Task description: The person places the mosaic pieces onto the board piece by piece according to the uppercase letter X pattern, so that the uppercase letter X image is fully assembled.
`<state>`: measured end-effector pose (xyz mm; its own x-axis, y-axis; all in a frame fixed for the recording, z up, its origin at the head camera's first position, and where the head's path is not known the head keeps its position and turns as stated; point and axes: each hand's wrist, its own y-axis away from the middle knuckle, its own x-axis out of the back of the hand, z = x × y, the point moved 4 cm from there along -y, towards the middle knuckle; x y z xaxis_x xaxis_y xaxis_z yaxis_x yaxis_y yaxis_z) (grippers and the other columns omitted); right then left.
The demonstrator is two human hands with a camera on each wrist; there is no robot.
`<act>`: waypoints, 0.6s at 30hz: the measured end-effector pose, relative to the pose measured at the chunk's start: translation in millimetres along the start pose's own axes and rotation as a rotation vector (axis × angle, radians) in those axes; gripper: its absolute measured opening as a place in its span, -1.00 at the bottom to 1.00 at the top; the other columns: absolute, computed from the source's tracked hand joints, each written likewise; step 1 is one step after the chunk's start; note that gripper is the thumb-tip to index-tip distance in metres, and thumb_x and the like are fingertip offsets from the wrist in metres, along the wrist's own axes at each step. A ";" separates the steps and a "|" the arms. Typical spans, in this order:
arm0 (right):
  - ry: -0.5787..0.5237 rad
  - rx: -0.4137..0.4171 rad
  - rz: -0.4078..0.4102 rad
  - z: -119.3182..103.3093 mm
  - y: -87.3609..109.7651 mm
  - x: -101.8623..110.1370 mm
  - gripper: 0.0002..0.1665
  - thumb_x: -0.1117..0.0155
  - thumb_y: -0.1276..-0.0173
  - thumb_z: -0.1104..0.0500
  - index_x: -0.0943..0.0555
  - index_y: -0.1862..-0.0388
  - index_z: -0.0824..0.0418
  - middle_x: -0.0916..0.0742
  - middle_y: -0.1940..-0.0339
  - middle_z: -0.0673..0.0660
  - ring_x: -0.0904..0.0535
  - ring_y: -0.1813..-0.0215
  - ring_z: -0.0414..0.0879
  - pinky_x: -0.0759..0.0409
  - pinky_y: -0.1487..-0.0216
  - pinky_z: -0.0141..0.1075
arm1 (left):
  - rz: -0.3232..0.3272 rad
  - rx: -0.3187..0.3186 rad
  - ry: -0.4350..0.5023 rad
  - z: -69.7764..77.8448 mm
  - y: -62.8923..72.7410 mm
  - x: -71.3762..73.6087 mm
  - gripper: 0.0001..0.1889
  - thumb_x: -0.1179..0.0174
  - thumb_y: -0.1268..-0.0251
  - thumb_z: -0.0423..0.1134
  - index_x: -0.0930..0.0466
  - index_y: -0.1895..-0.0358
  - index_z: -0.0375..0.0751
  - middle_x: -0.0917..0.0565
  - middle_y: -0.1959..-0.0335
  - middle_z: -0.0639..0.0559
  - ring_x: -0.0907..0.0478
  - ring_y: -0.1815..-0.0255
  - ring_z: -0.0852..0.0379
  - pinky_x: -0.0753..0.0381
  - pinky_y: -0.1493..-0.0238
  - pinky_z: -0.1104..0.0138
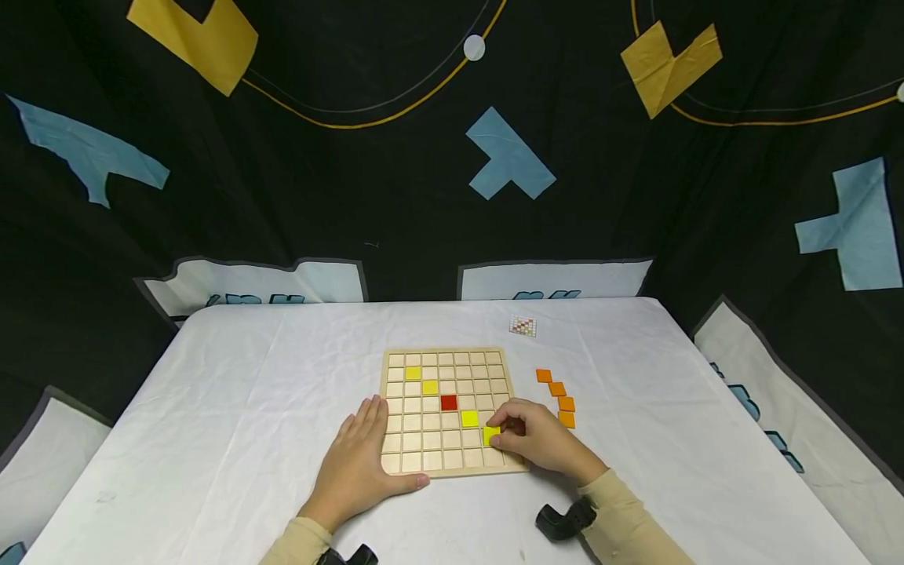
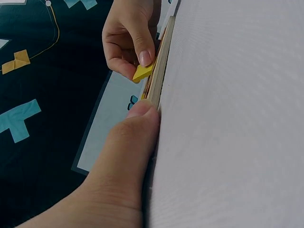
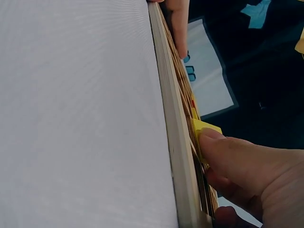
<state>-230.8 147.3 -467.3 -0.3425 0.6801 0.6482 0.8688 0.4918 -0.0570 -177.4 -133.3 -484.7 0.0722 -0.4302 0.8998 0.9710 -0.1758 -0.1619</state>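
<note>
The right hand [image 1: 537, 435], the nearer, pinches a square yellow tile [image 1: 490, 436] towards 4 o'clock on a wooden grid board [image 1: 431, 439]. The left hand [image 1: 367, 459] rests spread, thumb apart, at 8 o'clock. Another yellow tile [image 1: 469, 418] lies at the held one's 10 o'clock.

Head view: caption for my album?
Right hand pinches a yellow square tile at a wooden grid board; left hand touches its edge.

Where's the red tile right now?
In the head view, the red tile lies near the middle of the wooden board, left of the right hand, diagonally between two yellow tiles.
</note>
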 end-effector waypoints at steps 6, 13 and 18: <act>-0.002 0.045 -0.002 -1.1 0.2 -0.3 -0.86 -0.47 -0.25 0.15 -0.68 0.24 0.00 -0.66 0.23 -0.07 -0.42 0.33 -0.24 -0.43 0.33 -0.47 | -0.008 0.002 0.001 0.3 0.0 0.7 0.47 -0.14 0.29 0.72 -0.07 -0.51 -0.47 -0.11 -0.57 -0.30 -0.02 -0.62 -0.22 -0.06 -0.58 -0.12; 0.005 0.036 -0.018 0.5 -0.5 0.7 -0.85 -0.47 -0.24 0.12 -0.76 0.20 -0.01 -0.66 0.25 -0.09 -0.45 0.32 -0.27 -0.46 0.32 -0.47 | -0.017 0.006 0.003 0.2 -0.5 0.7 0.47 -0.14 0.29 0.72 -0.04 -0.52 -0.46 -0.10 -0.58 -0.30 -0.01 -0.62 -0.21 -0.05 -0.58 -0.12; 0.008 0.034 -0.047 1.1 -0.8 1.9 -0.85 -0.48 -0.23 0.09 -0.82 0.21 -0.03 -0.64 0.31 -0.09 -0.48 0.29 -0.27 -0.49 0.30 -0.46 | -0.022 0.011 -0.001 0.8 -0.8 0.7 0.48 -0.14 0.30 0.73 -0.04 -0.52 -0.46 -0.09 -0.58 -0.30 0.00 -0.62 -0.21 -0.04 -0.58 -0.12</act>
<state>-232.6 148.7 -466.9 -0.3794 0.6517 0.6568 0.8393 0.5412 -0.0521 -178.0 -132.8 -483.6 0.0507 -0.4256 0.9035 0.9748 -0.1757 -0.1375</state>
